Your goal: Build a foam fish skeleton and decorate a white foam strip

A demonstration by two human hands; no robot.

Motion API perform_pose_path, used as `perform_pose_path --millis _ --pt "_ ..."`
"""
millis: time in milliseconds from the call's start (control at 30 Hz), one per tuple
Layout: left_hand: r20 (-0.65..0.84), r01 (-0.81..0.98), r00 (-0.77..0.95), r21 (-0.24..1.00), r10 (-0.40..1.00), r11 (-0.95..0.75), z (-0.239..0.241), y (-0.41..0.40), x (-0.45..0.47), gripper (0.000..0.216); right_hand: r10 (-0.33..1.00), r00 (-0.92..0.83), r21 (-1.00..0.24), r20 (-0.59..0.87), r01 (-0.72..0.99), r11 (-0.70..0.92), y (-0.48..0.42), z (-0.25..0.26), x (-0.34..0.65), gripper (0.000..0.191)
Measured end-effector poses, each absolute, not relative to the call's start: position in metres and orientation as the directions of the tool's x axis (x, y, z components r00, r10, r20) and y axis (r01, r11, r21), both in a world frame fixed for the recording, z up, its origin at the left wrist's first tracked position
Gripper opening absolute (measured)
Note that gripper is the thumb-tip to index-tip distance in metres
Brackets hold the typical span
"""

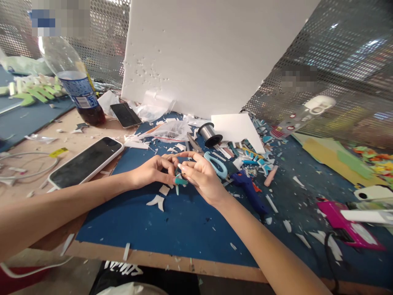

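Blue mat (184,233): spread beneath both my hands, littered with offcuts. White board (199,53): upright at the back. Bottle (81,90): back left, dark liquid low in it. White-cased phone (87,162): lying left of the mat, near my left forearm.

Left hand (156,171): thumb and fingers drawn in, pinching the small teal piece. Right hand (202,177): fingers curled, tips bunched at the same piece; contact partly hidden, so I cannot tell whether these tips grip it.

Glue gun (250,190): blue, lying right of my right hand. Light-blue loop handle (217,164): just behind that hand. Wire spool (211,134): on its side, farther back. Forked white scrap (157,201): flat on the mat, nearer me than the hands. Teal piece (181,181): between my two hands, above the mat.
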State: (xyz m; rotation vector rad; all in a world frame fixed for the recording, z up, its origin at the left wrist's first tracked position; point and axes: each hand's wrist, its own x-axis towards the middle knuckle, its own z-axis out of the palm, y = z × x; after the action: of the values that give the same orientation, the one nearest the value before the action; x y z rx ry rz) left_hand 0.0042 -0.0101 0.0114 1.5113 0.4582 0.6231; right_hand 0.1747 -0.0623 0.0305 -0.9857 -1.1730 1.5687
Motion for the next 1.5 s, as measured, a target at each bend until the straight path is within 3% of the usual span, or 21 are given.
perform_pose_path --millis 1500 --pt "0.122 -0.095 0.773 0.993 0.622 -0.076 0.0106 -0.0089 0.0042 0.022 0.949 -0.305 -0.969 -0.084 -0.197 -0.149 -0.0616 0.0294 0.1747 0.028"
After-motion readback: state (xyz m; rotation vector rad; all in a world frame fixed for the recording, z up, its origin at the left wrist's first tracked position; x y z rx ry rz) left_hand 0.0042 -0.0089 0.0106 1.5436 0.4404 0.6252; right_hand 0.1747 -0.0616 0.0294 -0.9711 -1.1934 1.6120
